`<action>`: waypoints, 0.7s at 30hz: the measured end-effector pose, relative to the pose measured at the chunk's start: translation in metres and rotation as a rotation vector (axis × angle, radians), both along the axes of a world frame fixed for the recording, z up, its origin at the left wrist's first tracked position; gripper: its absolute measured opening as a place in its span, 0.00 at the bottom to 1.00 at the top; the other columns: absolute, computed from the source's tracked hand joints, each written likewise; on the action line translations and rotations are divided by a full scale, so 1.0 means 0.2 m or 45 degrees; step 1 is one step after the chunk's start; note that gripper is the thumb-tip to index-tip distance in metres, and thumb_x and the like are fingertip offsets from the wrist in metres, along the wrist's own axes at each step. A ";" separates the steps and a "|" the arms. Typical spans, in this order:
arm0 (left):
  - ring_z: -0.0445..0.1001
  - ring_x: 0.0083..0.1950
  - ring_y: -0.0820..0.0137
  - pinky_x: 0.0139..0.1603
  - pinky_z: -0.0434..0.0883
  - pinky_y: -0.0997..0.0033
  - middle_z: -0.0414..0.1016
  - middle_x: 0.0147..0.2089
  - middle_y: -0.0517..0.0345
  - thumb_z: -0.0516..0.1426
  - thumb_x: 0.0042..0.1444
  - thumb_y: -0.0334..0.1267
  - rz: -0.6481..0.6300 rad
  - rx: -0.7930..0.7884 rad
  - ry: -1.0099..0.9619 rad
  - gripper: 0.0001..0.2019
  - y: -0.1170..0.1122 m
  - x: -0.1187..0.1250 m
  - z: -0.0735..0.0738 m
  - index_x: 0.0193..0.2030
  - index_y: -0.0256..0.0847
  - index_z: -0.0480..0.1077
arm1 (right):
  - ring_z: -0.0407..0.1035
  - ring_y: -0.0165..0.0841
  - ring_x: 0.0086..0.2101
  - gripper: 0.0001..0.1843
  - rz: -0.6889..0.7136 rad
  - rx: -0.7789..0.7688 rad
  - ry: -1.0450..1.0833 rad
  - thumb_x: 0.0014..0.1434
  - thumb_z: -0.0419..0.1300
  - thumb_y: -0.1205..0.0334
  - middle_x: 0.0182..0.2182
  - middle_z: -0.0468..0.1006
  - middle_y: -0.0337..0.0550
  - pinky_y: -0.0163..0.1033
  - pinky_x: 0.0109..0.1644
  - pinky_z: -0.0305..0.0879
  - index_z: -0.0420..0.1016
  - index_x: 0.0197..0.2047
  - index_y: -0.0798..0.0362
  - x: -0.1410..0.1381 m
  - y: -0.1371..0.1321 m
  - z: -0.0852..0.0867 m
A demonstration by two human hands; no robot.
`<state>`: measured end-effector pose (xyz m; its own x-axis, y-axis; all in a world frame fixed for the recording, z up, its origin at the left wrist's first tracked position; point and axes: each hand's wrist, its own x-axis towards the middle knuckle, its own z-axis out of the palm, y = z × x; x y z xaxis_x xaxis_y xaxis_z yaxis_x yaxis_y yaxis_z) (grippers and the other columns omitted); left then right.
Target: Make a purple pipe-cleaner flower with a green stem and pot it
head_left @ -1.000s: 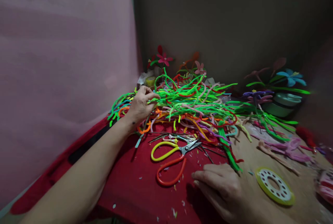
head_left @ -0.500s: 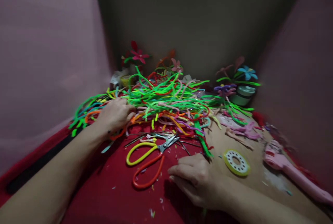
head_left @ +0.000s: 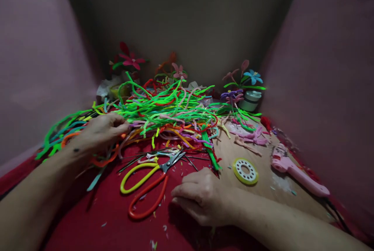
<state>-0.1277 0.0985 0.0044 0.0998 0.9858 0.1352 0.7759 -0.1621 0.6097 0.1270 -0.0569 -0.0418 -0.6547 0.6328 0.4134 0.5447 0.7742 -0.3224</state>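
My left hand (head_left: 106, 128) reaches into the left side of a heap of pipe cleaners (head_left: 163, 105), mostly bright green, with red, pink, orange and purple ones. Its fingers are curled together against the strands; what lies between them is hidden. On the red cloth (head_left: 113, 227) rests my right hand (head_left: 201, 196), thumb and fingers pressed together, anything inside concealed. A small green bit shows under its lower edge. Scissors (head_left: 166, 165) with one yellow and one red handle lie between the hands, blades toward the heap. A bundle of green pipe cleaners (head_left: 209, 146) lies beyond my right hand.
A yellow-rimmed tape roll (head_left: 245, 171) and a pink glue gun (head_left: 298, 171) lie on the brown board (head_left: 224, 153) at right. Pipe-cleaner flowers, including a blue one (head_left: 253, 76), stand at the back near a pale jar (head_left: 250, 100). Scraps dot the cloth.
The view has turned right, so everything sits further left in the picture. Both hands keep about the same places by the heap and scissors.
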 end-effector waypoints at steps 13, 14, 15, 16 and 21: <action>0.63 0.20 0.75 0.18 0.59 0.76 0.67 0.21 0.63 0.58 0.43 0.43 0.002 -0.262 -0.506 0.09 -0.06 -0.11 0.05 0.25 0.39 0.72 | 0.64 0.28 0.23 0.12 0.016 -0.146 0.070 0.62 0.49 0.68 0.22 0.71 0.40 0.35 0.26 0.52 0.73 0.37 0.56 -0.01 -0.03 0.00; 0.62 0.20 0.75 0.18 0.59 0.76 0.66 0.21 0.63 0.58 0.43 0.42 -0.001 -0.267 -0.525 0.08 -0.06 -0.11 0.05 0.25 0.39 0.72 | 0.64 0.28 0.23 0.12 0.018 -0.158 0.073 0.62 0.48 0.68 0.22 0.71 0.40 0.35 0.26 0.52 0.73 0.37 0.55 -0.01 -0.03 -0.01; 0.62 0.20 0.75 0.18 0.59 0.76 0.66 0.21 0.63 0.58 0.43 0.41 -0.003 -0.269 -0.535 0.08 -0.07 -0.11 0.06 0.25 0.39 0.72 | 0.64 0.28 0.23 0.12 0.019 -0.169 0.074 0.62 0.48 0.68 0.22 0.71 0.40 0.35 0.26 0.51 0.73 0.38 0.55 -0.01 -0.03 -0.01; 0.62 0.20 0.76 0.18 0.59 0.76 0.65 0.21 0.63 0.57 0.43 0.41 -0.008 -0.269 -0.538 0.08 -0.07 -0.10 0.06 0.25 0.39 0.72 | 0.64 0.28 0.23 0.12 0.019 -0.170 0.080 0.63 0.48 0.67 0.22 0.71 0.40 0.35 0.26 0.51 0.73 0.38 0.55 -0.01 -0.04 -0.02; 0.64 0.21 0.75 0.19 0.61 0.76 0.67 0.22 0.61 0.56 0.43 0.42 -0.019 -0.151 -0.436 0.09 -0.07 -0.11 0.06 0.24 0.38 0.72 | 0.64 0.28 0.23 0.12 0.014 -0.156 0.087 0.63 0.48 0.67 0.22 0.71 0.40 0.35 0.26 0.51 0.73 0.38 0.55 -0.01 -0.03 -0.02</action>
